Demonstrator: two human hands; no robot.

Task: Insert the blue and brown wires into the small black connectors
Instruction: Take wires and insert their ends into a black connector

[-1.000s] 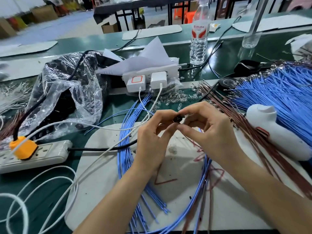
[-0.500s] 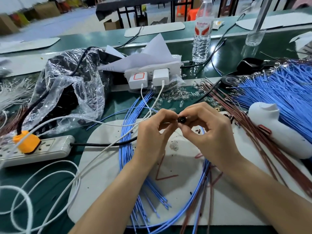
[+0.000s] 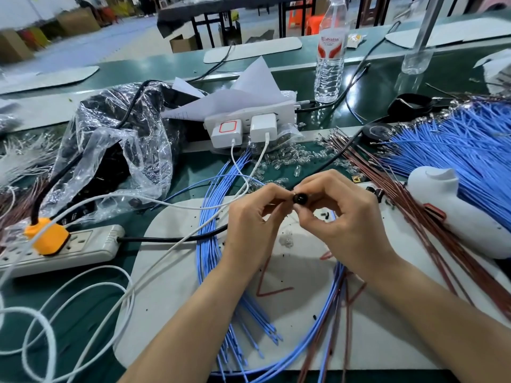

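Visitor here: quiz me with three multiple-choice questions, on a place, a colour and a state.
1. The orange plug sits: A in the grey power strip; B on the mat; C by the bottle.
2. The big wire bundle far right is: A green; B blue; C white.
3. The small black connector is: A on the mat; B bagged; C pinched at fingertips.
Answers: A, plugged into the strip; B, plainly blue; C, left hand and right hand both pinch it.
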